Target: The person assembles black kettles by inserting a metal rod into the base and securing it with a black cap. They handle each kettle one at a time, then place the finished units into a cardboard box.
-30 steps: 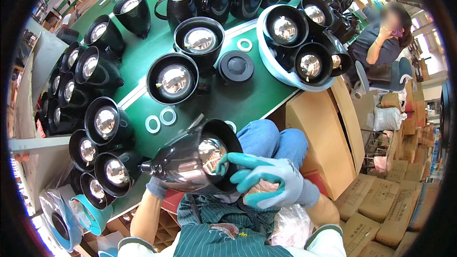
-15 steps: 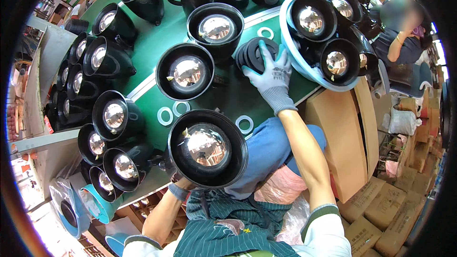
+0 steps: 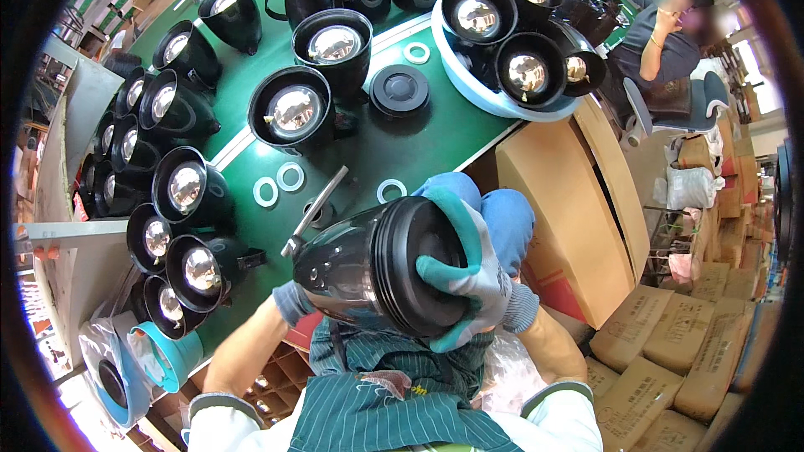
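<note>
A glossy black jug body (image 3: 342, 266) lies tilted on its side above my lap. My left hand is behind it, its fingers hidden; only the grey glove cuff (image 3: 291, 303) shows, and the hand holds the jug from beneath. My gloved right hand (image 3: 477, 276) is closed around a round black base cap (image 3: 412, 264), which sits over the jug's wide end. Whether the cap is fully seated, I cannot tell. Beyond the jug, a pile of black base caps (image 3: 399, 90) rests on the green table. A metal bar tool (image 3: 316, 211) stands just past the jug.
Two black jugs with silvery liners (image 3: 295, 110) stand mid-table. More jugs (image 3: 186, 187) crowd the left side. Pale rings (image 3: 265, 192) lie on the green table (image 3: 243, 92). A light-blue basin (image 3: 469, 96) holds jugs. Cartons (image 3: 557, 201) stand at right; a person (image 3: 662, 29) sits beyond.
My right hand has come from the pile of caps to the jug with a cap. The jug has tipped from facing up onto its side. The whole view has shifted.
</note>
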`<state>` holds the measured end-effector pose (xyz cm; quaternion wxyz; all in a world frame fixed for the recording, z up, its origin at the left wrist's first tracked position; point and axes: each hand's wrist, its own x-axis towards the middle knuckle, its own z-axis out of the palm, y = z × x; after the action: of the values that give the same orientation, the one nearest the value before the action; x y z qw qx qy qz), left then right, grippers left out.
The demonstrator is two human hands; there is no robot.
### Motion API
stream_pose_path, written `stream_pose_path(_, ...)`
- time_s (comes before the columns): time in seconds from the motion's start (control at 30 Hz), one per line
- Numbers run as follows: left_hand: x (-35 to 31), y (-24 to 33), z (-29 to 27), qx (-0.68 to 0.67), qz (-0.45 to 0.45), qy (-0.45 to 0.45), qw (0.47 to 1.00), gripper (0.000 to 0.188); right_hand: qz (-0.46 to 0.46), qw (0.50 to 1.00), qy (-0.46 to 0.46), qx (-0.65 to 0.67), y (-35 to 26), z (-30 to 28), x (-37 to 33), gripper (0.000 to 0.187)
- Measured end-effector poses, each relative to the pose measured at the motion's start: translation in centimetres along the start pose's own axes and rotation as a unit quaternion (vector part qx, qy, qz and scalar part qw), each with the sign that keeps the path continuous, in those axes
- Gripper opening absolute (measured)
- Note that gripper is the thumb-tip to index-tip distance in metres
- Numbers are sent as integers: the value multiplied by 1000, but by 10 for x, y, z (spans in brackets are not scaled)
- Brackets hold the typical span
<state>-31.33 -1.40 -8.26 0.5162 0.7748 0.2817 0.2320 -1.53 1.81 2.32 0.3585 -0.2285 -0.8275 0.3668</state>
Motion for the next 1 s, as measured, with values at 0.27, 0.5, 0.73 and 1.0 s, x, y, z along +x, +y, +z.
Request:
stream_pose_path(0.27,-17,-39,13,-563,-144,42,813,60,18,990,135,31,-28,7,-47,105)
stream_pose_path(0.5,51,93,-27,311,120,312,890,33,349,869,268,227,-43,28,-89,77)
stream_pose_path(0.73,40,79,-10,78,-96,262,957,35,113,954,252,119,-35,12,-90,94)
stream_pose_path(1.0,54,125,-37,353,232,193,885,40,28,758,194,622,21,43,-164,72)
